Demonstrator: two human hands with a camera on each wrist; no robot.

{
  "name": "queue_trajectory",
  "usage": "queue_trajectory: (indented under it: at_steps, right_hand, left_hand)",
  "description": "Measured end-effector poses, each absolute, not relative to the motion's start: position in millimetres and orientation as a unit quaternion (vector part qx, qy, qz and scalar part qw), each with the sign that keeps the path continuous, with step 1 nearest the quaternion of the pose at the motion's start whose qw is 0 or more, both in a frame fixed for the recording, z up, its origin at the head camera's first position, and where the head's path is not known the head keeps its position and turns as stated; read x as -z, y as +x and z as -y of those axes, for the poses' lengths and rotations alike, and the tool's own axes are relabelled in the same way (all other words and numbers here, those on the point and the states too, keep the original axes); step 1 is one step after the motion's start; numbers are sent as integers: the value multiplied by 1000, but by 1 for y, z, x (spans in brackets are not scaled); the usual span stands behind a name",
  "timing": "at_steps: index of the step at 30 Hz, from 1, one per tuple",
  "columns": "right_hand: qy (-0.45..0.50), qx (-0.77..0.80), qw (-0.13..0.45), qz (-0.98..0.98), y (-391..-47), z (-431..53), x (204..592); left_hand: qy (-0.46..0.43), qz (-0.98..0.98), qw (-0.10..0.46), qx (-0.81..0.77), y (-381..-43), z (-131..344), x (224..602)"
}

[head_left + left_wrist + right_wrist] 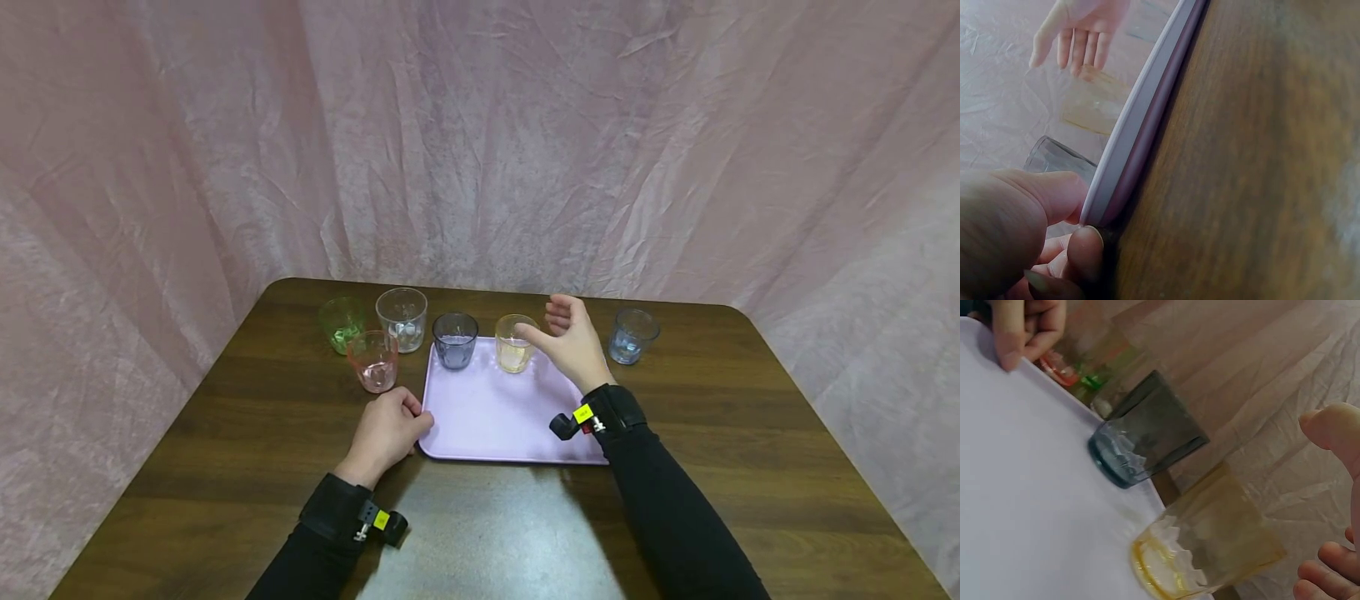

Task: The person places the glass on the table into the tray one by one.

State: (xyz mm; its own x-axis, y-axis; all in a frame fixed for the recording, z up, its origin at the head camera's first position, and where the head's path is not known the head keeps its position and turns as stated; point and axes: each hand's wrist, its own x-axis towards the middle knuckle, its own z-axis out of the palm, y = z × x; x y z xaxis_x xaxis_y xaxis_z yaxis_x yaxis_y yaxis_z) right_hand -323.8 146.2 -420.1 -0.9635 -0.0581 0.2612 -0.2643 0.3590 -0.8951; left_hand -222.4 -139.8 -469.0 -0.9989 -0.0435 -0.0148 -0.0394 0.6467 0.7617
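Observation:
My left hand [385, 436] pinches the left rim of a lilac tray [510, 433], thumb on top and a fingertip below, as the left wrist view shows. On the tray's far part stand a grey glass [455, 342] and, to its right, a yellow-tinted glass [513, 354], both upright. Just right of the yellow glass, my right hand [573, 346] is raised with thumb and fingers spread apart. Nothing is between them. In the right wrist view a gap shows between that hand and the yellow glass [1204, 537].
Left of the tray, a green glass [342, 321], a clear glass [402, 312] and a pink glass [373, 367] stand close together on the wooden table [247, 433]. A blue glass [632, 336] stands to the right. A pink curtain [480, 150] hangs behind the table.

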Motion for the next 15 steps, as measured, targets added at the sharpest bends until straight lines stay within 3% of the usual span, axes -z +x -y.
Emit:
queue_trajectory:
  at_steps: [15]
  right_hand:
    - [90, -557, 120, 817, -327, -169, 401]
  left_hand:
    - [24, 907, -2, 419, -223, 141, 470]
